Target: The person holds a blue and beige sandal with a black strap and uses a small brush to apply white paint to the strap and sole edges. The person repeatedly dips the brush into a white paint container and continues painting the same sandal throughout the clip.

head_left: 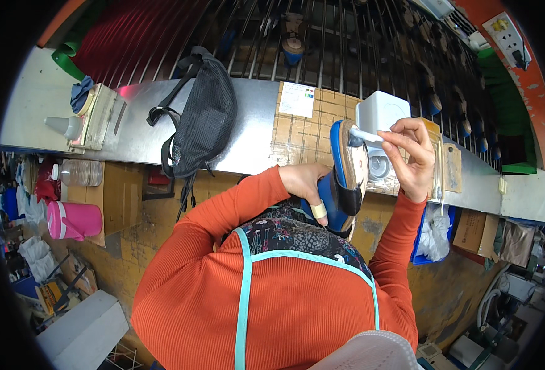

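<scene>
Presently, in the head view, the left hand (pixel 306 186) grips a blue-and-black shoe (pixel 340 161) at the near edge of the table (pixel 254 126), fingers wrapped around it. The right hand (pixel 413 159) pinches a white-handled brush (pixel 368 136) between fingers and thumb, its dark tip at the shoe's toe.
</scene>
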A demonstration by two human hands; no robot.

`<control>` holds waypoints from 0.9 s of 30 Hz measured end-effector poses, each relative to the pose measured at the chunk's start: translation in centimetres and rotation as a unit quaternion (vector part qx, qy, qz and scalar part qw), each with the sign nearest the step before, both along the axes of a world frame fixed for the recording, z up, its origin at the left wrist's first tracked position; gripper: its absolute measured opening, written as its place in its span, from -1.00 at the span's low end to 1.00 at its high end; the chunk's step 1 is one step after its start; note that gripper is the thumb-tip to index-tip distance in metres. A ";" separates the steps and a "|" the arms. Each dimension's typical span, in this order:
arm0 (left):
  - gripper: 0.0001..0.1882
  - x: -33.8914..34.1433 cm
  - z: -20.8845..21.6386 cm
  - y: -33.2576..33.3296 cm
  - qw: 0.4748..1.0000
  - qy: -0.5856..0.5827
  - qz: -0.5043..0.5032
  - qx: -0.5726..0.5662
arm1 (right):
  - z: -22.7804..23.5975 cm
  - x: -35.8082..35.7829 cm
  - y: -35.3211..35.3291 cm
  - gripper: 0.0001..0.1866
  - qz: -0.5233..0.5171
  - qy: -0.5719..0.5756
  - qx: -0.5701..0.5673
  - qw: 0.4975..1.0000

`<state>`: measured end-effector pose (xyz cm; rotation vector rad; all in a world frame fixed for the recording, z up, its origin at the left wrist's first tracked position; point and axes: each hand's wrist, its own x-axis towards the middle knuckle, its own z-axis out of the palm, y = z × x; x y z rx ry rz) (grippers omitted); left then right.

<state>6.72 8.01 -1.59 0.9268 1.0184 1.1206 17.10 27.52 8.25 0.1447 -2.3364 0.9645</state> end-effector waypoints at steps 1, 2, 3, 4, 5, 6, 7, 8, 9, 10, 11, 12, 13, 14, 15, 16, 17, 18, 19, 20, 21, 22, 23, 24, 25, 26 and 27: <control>-0.24 0.0 0.0 0.0 1.000 0.001 0.001 0.005 | 0.0 -0.1 0.0 -0.77 -0.011 0.007 0.008 1.000; -0.23 0.1 -0.1 -0.1 1.000 0.003 0.003 0.011 | 0.0 -0.1 -0.1 -0.77 -0.012 0.011 0.007 1.000; -0.23 0.1 -0.2 0.0 1.000 0.005 0.003 0.017 | 0.0 0.0 -0.1 -0.77 -0.013 0.016 0.007 1.000; -0.22 0.1 -0.3 0.0 1.000 0.007 0.002 0.023 | 0.1 0.1 -0.1 -0.77 -0.014 0.020 0.006 1.000; -0.22 0.1 -0.5 0.2 0.999 0.010 0.000 0.031 | 0.0 0.2 -0.1 -0.77 0.005 0.016 -0.011 1.000; -0.21 0.1 -0.6 0.3 0.999 0.011 -0.002 0.038 | 0.0 0.4 -0.1 -0.78 0.023 0.012 -0.029 0.999; -0.17 0.0 -0.8 0.4 0.999 0.004 -0.012 0.029 | 0.0 0.7 -0.1 -0.78 0.041 0.008 -0.047 0.998; -0.13 0.0 -0.9 0.5 1.000 -0.003 -0.022 0.021 | 0.0 1.0 -0.1 -0.77 0.059 -0.002 -0.046 0.997; -0.09 -0.1 -1.0 0.5 0.999 -0.009 -0.034 0.013 | 0.0 1.3 -0.1 -0.77 0.072 -0.015 -0.041 0.996; -0.11 -0.1 -1.0 0.5 0.999 -0.015 -0.031 0.018 | 0.1 1.5 0.0 -0.77 0.084 -0.027 -0.035 0.995; -0.13 -0.2 -0.9 0.5 0.999 -0.019 -0.029 0.024 | 0.1 1.7 0.0 -0.76 0.096 -0.039 -0.029 0.994; -0.15 -0.3 -0.8 0.5 0.999 -0.027 -0.029 0.033 | 0.2 1.7 0.2 -0.76 0.117 -0.041 -0.051 0.991; -0.16 -0.3 -0.6 0.4 0.999 -0.017 -0.023 0.045 | 0.2 1.6 0.3 -0.77 0.111 -0.046 -0.065 0.991; -0.18 -0.4 -0.4 0.4 0.998 -0.010 -0.017 0.061 | 0.1 1.5 0.3 -0.77 0.102 -0.051 -0.081 0.990; -0.20 -0.4 -0.1 0.4 0.997 -0.006 -0.014 0.082 | 0.0 1.3 0.3 -0.78 0.098 -0.049 -0.098 0.989; -0.20 -0.5 0.1 0.5 0.996 0.003 -0.049 0.071 | -0.2 0.9 0.2 -0.79 0.065 -0.036 -0.070 0.995; -0.18 -0.5 0.3 0.5 0.996 0.007 -0.035 0.088 | -0.6 0.4 0.1 -0.80 0.037 -0.011 -0.041 0.998; -0.16 -0.6 0.4 0.6 0.994 0.011 -0.021 0.104 | -1.2 0.2 -0.5 -0.79 -0.009 0.019 -0.059 0.998; -0.14 -0.6 0.4 0.5 0.992 0.016 -0.011 0.125 | -1.8 0.1 -1.0 -0.77 -0.056 0.053 -0.078 0.994; -0.14 -0.7 0.4 0.5 0.991 0.020 -0.011 0.129 | -2.2 0.5 -1.5 -0.75 -0.069 0.067 -0.059 0.994; -0.15 -0.8 0.2 0.4 0.985 0.025 0.003 0.173 | -2.7 1.0 -2.0 -0.72 -0.082 0.078 -0.042 0.993; -0.16 -0.9 0.0 0.3 0.975 0.030 0.018 0.217 | -3.1 1.7 -2.3 -0.68 -0.090 0.109 0.032 0.989; -0.17 -1.1 -0.3 0.2 0.966 0.048 0.039 0.252 | -3.7 2.5 -2.8 -0.67 -0.086 0.112 0.023 0.990; -0.17 -1.4 -0.6 -0.1 0.951 0.099 0.046 0.290 | -4.1 3.6 -3.0 -0.67 -0.083 0.095 0.026 0.992; -0.17 -1.8 -0.8 -0.3 0.938 0.193 0.051 0.284 | -4.3 4.7 -2.9 -0.67 -0.082 0.075 0.027 0.993; -0.17 -2.2 -0.9 -0.5 0.909 0.229 0.080 0.338 | -4.5 6.0 -2.5 -0.72 -0.083 0.026 0.002 0.996; -0.13 -2.7 -1.0 -0.6 0.894 0.268 0.064 0.353 | -4.9 6.9 -1.8 -0.74 -0.113 -0.005 -0.025 0.993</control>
